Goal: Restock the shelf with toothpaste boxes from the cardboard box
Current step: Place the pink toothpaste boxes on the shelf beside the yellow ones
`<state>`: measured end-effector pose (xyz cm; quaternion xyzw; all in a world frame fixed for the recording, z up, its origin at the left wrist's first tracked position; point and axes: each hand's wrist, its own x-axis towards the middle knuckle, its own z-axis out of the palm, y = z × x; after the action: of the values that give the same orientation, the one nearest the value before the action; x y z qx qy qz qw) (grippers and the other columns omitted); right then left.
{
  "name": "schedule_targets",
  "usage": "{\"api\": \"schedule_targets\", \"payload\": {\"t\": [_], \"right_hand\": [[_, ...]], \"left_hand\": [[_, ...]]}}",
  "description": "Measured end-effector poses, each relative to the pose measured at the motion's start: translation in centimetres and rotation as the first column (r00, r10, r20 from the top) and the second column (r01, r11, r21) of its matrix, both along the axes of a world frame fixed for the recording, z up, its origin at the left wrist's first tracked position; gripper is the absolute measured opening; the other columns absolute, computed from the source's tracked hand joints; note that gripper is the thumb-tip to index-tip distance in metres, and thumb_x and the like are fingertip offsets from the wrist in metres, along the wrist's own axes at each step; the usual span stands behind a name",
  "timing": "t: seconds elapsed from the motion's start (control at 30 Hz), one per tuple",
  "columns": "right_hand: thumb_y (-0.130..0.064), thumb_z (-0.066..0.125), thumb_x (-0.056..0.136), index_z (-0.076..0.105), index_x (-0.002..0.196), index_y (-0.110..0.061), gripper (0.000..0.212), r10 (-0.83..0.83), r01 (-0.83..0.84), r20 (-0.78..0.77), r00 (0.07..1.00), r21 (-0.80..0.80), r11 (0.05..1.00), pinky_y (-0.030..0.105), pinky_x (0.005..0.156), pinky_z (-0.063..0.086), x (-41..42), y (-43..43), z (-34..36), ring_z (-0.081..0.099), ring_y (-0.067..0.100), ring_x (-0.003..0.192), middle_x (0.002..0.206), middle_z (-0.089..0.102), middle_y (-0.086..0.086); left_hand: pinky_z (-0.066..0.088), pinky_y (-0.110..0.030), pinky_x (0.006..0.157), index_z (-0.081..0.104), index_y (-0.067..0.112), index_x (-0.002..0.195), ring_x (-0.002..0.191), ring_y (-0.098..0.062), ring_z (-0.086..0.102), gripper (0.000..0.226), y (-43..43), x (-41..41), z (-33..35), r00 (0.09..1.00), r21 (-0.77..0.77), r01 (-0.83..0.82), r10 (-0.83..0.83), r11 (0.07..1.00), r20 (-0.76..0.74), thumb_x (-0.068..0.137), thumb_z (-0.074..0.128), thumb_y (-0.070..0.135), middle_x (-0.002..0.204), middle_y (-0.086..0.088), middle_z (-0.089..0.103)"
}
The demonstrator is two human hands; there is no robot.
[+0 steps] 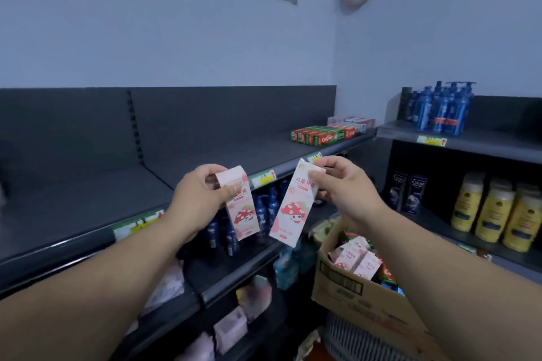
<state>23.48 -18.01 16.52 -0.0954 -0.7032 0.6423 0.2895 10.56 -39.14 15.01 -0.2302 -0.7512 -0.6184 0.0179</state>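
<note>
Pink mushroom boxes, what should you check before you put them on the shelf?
1. The left hand grips its pink box: ok.
2. The right hand pinches the other pink box at its top: ok.
3. The two boxes are apart: ok.
4. Bare room on the top shelf, left of the Colgate boxes: ok.
5. The price tag matches these boxes: cannot tell, blurred.

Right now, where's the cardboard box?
Head view, lower right: the cardboard box sits open below the right hand, with pink toothpaste boxes inside.
</note>
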Motion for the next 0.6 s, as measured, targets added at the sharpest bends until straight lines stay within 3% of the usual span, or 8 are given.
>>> {"api": "schedule_targets", "payload": {"t": [0.1,0.2,0.33,0.53,0.6], "right_hand": [[-0.007,0.062,0.092,0.059,0.094,-0.014,0.007,0.067,-0.066,-0.013,0.998,0.010,0.998,0.022,0.061,0.045,-3.2,-3.8,1.1,0.063,0.014,0.075,0.094,0.072,0.011],[-0.006,0.063,0.091,0.060,0.091,-0.015,0.010,0.132,-0.131,-0.039,0.990,0.025,0.991,0.024,0.063,0.046,-6.5,-7.7,2.3,0.063,0.014,0.073,0.090,0.072,0.009],[-0.007,0.064,0.090,0.062,0.090,-0.016,0.010,0.198,-0.194,-0.063,0.978,0.065,0.979,0.025,0.064,0.047,-10.8,-13.0,3.6,0.064,0.014,0.074,0.088,0.073,0.008],[-0.015,0.067,0.089,0.066,0.093,-0.019,0.006,0.287,-0.275,-0.067,0.956,0.145,0.950,0.032,0.073,0.050,-17.5,-22.9,5.1,0.064,0.016,0.081,0.096,0.074,0.009],[-0.015,0.067,0.090,0.066,0.095,-0.018,0.006,0.323,-0.310,-0.066,0.944,0.156,0.938,0.027,0.070,0.050,-19.3,-25.8,5.4,0.065,0.013,0.080,0.096,0.074,0.007]], "left_hand": [[0.058,-0.043,0.082,0.064,0.020,0.099,0.086,-0.019,0.071,0.026,-4.3,-1.6,1.3,1.000,0.012,-0.023,0.023,1.000,-0.009,0.078,0.077,0.010,0.097,-0.002,0.073],[0.058,-0.028,0.075,0.064,0.022,0.100,0.084,-0.013,0.071,0.026,-9.0,-3.2,2.7,0.996,-0.008,-0.071,0.070,0.997,-0.057,0.079,0.077,0.014,0.094,0.003,0.073],[0.059,-0.040,0.077,0.064,0.019,0.102,0.087,-0.019,0.071,0.028,-15.2,-5.7,4.4,0.993,0.019,-0.107,0.108,0.994,-0.051,0.079,0.077,0.011,0.097,0.000,0.072],[0.060,-0.039,0.075,0.063,0.017,0.104,0.088,-0.017,0.070,0.028,-26.2,-9.2,6.8,0.966,0.036,-0.244,0.246,0.969,-0.084,0.080,0.076,0.010,0.098,0.000,0.071],[0.060,-0.039,0.075,0.063,0.017,0.104,0.087,-0.017,0.071,0.028,-29.5,-10.3,7.3,0.949,0.024,-0.298,0.299,0.954,-0.097,0.080,0.076,0.012,0.097,0.003,0.070]]}}
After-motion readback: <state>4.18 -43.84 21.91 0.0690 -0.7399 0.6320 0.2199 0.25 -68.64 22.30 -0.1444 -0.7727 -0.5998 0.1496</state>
